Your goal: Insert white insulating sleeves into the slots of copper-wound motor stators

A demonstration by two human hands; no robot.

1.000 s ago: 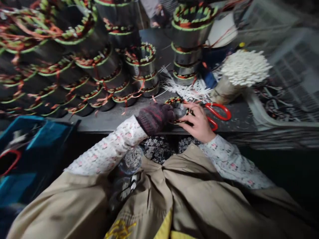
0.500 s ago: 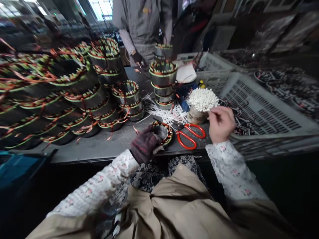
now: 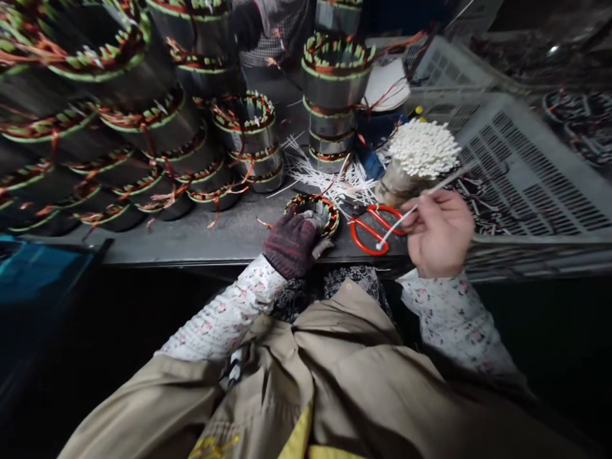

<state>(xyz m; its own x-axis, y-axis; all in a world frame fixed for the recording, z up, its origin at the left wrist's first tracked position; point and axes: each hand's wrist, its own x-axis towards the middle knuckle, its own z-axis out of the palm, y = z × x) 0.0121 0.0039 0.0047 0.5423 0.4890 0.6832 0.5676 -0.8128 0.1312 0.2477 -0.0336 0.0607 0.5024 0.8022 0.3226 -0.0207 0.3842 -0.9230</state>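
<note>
My left hand [image 3: 292, 242], in a dark maroon knitted glove, is closed on the near left side of a small motor stator [image 3: 331, 215] with a green and copper-coloured rim, standing at the table's front edge. Its fingertips are partly hidden inside the ring. My bare right hand [image 3: 442, 233] pinches a white cable tie [image 3: 393, 229] between thumb and fingers, its small head pointing down and left above the scissors. Those red-handled scissors [image 3: 371, 210] lie between both hands. Just behind the right hand stands a wrapped bundle of white cable ties [image 3: 424, 148].
Loose cable ties [image 3: 329, 175] lie scattered behind the stator. Stacked stators [image 3: 162, 131] fill the left side, and another stack [image 3: 335, 86] stands centre-back. A grey plastic crate [image 3: 530, 166] is at the right. Across the table is another person's sleeve [image 3: 282, 19].
My right hand has come away from the bundle with a cable tie pinched in it. The left hand stays on the stator. The view has tilted down and closer.
</note>
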